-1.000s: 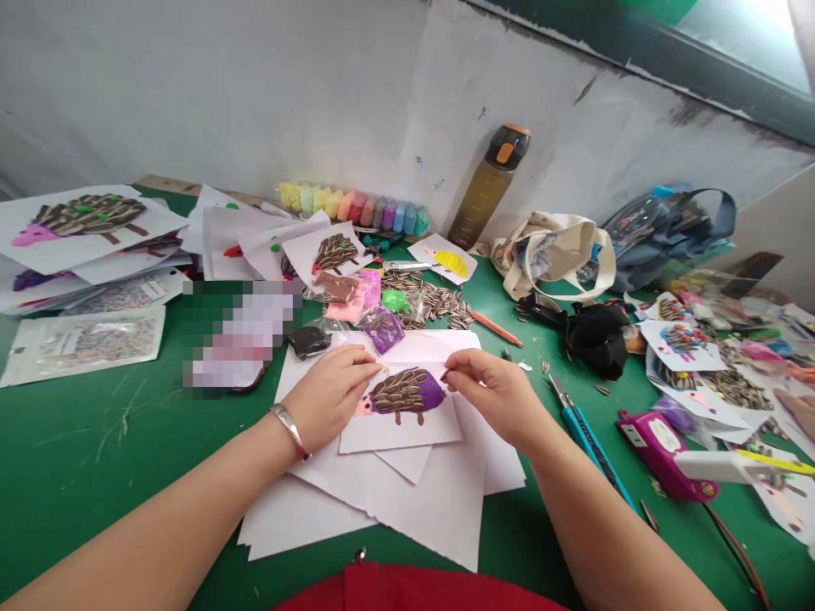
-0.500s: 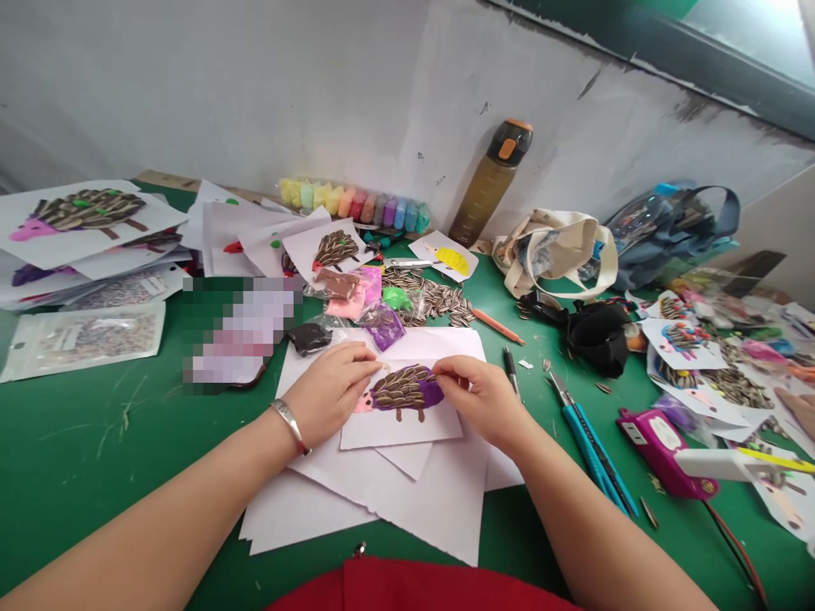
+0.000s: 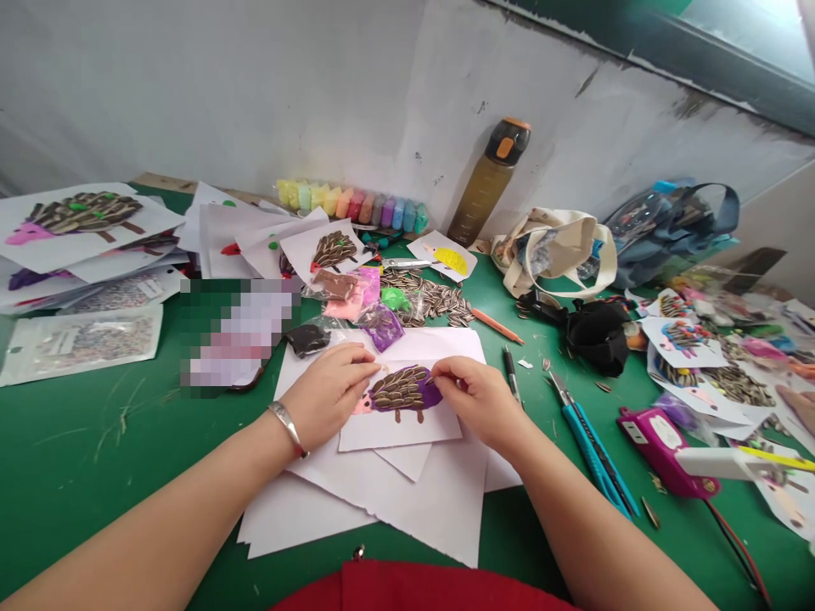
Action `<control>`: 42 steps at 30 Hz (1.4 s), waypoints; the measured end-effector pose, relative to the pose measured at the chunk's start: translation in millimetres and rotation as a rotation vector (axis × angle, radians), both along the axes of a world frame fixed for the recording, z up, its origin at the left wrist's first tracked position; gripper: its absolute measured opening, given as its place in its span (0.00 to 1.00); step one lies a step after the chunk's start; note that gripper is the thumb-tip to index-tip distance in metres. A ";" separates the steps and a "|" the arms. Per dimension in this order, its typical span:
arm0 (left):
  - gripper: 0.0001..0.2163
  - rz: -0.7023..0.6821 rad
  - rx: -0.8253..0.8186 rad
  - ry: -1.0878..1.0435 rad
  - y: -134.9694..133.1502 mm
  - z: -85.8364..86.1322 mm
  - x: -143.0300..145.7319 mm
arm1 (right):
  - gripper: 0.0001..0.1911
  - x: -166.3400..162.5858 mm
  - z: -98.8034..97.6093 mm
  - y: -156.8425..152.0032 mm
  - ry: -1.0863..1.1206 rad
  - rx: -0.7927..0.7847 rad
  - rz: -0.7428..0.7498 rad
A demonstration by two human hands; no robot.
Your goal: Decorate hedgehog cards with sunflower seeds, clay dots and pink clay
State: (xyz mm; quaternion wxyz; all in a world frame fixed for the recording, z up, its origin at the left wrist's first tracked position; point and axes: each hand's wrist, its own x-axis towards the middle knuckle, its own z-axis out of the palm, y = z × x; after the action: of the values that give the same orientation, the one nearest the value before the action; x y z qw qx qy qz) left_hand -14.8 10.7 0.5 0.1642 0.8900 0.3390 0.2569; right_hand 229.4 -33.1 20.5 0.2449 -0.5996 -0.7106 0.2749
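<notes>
A hedgehog picture [image 3: 400,434] on white card lies on loose white sheets. Its purple clay body [image 3: 431,395] is partly covered with rows of striped sunflower seeds [image 3: 398,389]; the head is pink. My left hand [image 3: 331,382] rests on the card's left side, fingers stretched out flat. At the purple right end of the body, my right hand [image 3: 474,392] pinches a sunflower seed against the clay, thumb and forefinger together; the fingers hide most of it. A heap of sunflower seeds [image 3: 446,301] lies beyond the card, beside bags of coloured clay [image 3: 382,327].
Finished hedgehog cards [image 3: 82,212] are stacked at left, near a blurred-out phone [image 3: 242,335]. A tall bottle [image 3: 484,187] stands by the wall. To the right lie a pen [image 3: 511,373], a blue cutter [image 3: 595,450] and a magenta device [image 3: 666,450]. Another person's hand [image 3: 795,403] shows at the right edge.
My right hand has shifted very slightly left along the purple clay, still pinching. The left hand stays in place on the card.
</notes>
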 end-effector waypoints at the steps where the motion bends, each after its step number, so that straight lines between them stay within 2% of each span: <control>1: 0.16 0.000 -0.001 0.001 -0.1 0.2 0.0 | 0.09 -0.5 -0.1 -0.2 0.000 -0.005 -0.002; 10: 0.16 -0.006 0.005 0.014 0.0 -0.7 -0.9 | 0.09 -6.7 -3.0 0.3 -0.052 0.022 -0.022; 19: 0.15 -0.009 0.014 0.001 0.1 -1.9 -0.5 | 0.08 -7.7 -9.4 0.5 -0.092 0.148 -0.040; 28: 0.13 -0.016 0.005 0.016 -0.4 -4.5 -1.0 | 0.08 -10.9 -10.4 0.5 -0.130 0.105 -0.016; 42: 0.13 0.001 -0.033 0.026 -3.8 -1.8 0.8 | 0.08 -15.8 -15.4 -1.7 -0.165 0.182 0.042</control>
State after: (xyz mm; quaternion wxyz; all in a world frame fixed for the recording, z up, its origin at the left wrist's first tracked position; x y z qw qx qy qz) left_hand -13.9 6.9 -1.2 0.1745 0.8903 0.3457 0.2396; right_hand 213.6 -34.8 5.1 0.2331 -0.5804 -0.7628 0.1642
